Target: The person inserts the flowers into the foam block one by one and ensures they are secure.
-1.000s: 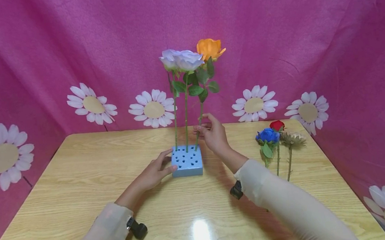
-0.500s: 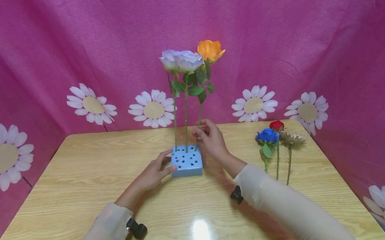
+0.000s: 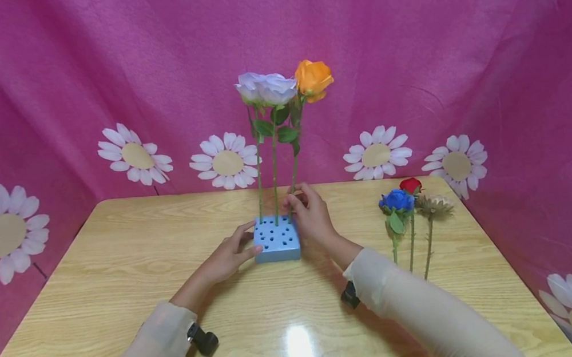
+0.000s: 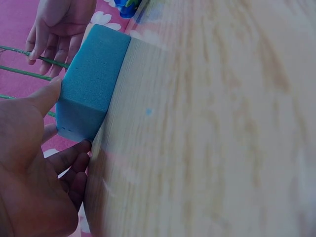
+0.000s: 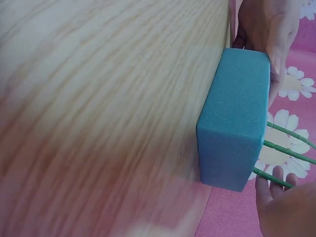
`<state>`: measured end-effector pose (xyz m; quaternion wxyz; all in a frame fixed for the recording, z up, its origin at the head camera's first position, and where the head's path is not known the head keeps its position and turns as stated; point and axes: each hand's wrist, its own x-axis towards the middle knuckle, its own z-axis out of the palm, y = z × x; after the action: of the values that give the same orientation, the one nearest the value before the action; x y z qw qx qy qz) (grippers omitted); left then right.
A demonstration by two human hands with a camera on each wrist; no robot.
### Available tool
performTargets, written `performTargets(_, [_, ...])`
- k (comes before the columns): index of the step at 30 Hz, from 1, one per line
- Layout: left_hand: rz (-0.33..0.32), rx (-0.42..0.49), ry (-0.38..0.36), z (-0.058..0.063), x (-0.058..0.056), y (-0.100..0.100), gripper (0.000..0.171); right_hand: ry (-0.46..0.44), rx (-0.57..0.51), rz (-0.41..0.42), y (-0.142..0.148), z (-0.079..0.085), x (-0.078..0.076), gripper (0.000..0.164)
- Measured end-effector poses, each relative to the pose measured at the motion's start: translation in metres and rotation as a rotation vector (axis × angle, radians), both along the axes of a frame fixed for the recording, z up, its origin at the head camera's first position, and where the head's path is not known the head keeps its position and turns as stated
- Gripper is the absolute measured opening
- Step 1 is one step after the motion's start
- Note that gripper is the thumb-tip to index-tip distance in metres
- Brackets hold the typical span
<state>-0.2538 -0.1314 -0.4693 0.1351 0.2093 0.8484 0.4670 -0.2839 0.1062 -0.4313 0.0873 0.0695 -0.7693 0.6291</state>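
Note:
A light blue foam block [image 3: 278, 254] with several holes in its top sits on the table. My left hand [image 3: 227, 259] holds its left side, the thumb at the near corner and a finger at the back. Two pale lilac roses [image 3: 272, 89] stand upright in the block's back row. To their right is an orange rose [image 3: 314, 79], its stem's lower end in the back right hole. My right hand [image 3: 312, 216] pinches that stem low down, close above the block. The right wrist view shows these fingers [image 5: 277, 177] at the green stem; the stem's tip is hidden.
On the right of the wooden table [image 3: 132, 245] lie a blue rose [image 3: 396, 200], a red rose [image 3: 411, 185] and a pale, brownish flower [image 3: 434, 206]. A pink curtain [image 3: 177, 68] printed with daisies stands behind the table and along both sides.
My right hand has slid down the orange rose's stem towards the block. The orange bloom has turned, and its stem has moved slightly left. The left hand has stayed in place.

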Motion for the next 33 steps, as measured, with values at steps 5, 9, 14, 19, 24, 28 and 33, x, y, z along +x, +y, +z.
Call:
performTargets(5, [-0.006, 0.002, -0.001, 0.000, 0.000, -0.001, 0.071, -0.007, 0.027, 0.003, -0.001, -0.003, 0.002, 0.015])
performTargets(9, [-0.005, -0.003, 0.000, 0.001, 0.000, 0.000, 0.071, -0.010, 0.058, -0.001, -0.001, -0.007, 0.002, 0.018])
performTargets(14, [-0.001, -0.007, -0.002, 0.001, 0.000, 0.001, 0.071, -0.004, 0.066, -0.004, -0.002, -0.010, 0.002, 0.020])
performTargets(19, [0.001, -0.004, -0.006, 0.002, 0.001, 0.001, 0.071, -0.006, 0.054, -0.003, -0.003, -0.012, 0.002, 0.019])
performTargets(24, [0.009, -0.002, -0.026, 0.004, 0.002, 0.002, 0.071, -0.029, 0.083, 0.003, -0.003, -0.013, 0.006, 0.017])
performTargets(28, [0.011, 0.001, -0.029, 0.004, 0.002, 0.002, 0.071, -0.034, 0.104, 0.005, -0.003, -0.014, 0.009, 0.014])
performTargets(33, [0.011, -0.003, -0.024, 0.004, 0.003, 0.002, 0.071, -0.026, 0.113, 0.006, -0.003, -0.015, 0.009, 0.013])
